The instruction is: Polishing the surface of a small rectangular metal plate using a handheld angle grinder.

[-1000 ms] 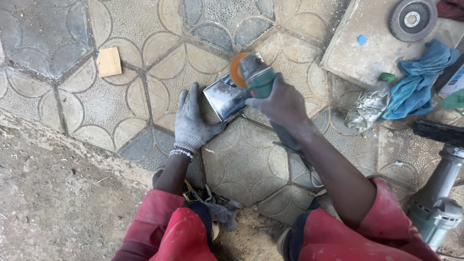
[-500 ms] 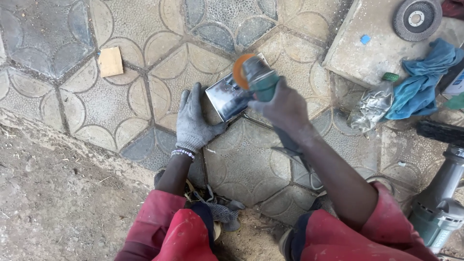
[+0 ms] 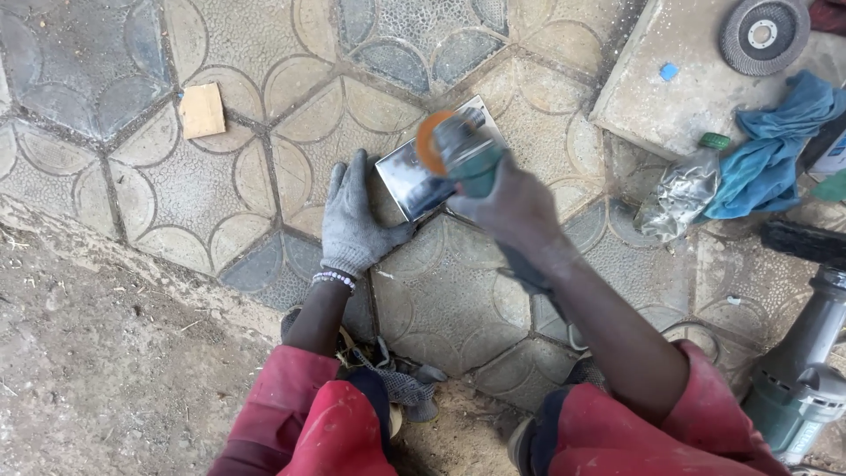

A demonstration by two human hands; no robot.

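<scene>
A shiny square metal plate lies on the patterned paving. My left hand, in a grey glove, presses flat on the plate's near-left corner. My right hand is bare and grips a teal angle grinder. The grinder's orange disc sits over the plate's middle and looks blurred. Whether the disc touches the metal cannot be told.
A small wooden block lies at the upper left. On a concrete slab at the upper right lie a grey flap disc, a blue cloth and a crushed plastic bottle. A second grinder rests at the lower right. Bare dirt lies at the left.
The view has shifted slightly. The grinder and my right hand have moved a little over the plate; my left hand stays pressed on it.
</scene>
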